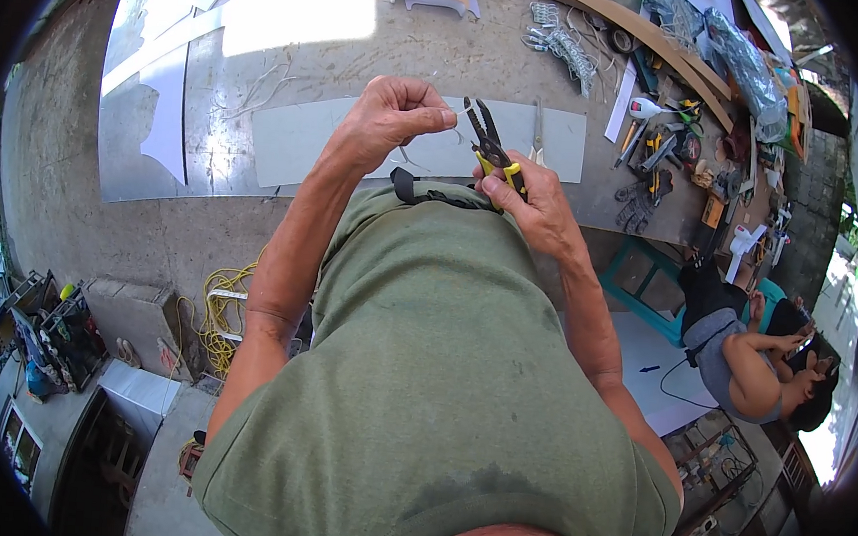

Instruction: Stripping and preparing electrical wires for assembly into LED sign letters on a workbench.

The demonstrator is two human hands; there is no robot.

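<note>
My left hand (399,119) is closed in a pinch, holding a thin pale wire (464,112) by the fingertips. The wire's short end reaches toward the jaws of the wire strippers (492,146), which have black jaws and yellow-and-black handles. My right hand (543,208) is wrapped round those handles. The jaws stand a little apart at the tips; whether they touch the wire, I cannot tell. Both hands are over the near edge of a flat grey sheet (299,137) on the workbench. A pair of scissors (538,137) lies on that sheet, beyond my right hand.
White cut sheets (168,119) lie at the bench's left. Bundled wires (565,55), long wooden strips (649,36), hand tools (657,149) and a glue gun (645,108) crowd the right. A person (738,356) sits lower right beside a teal stool (634,281). Yellow cord (220,314) lies at lower left.
</note>
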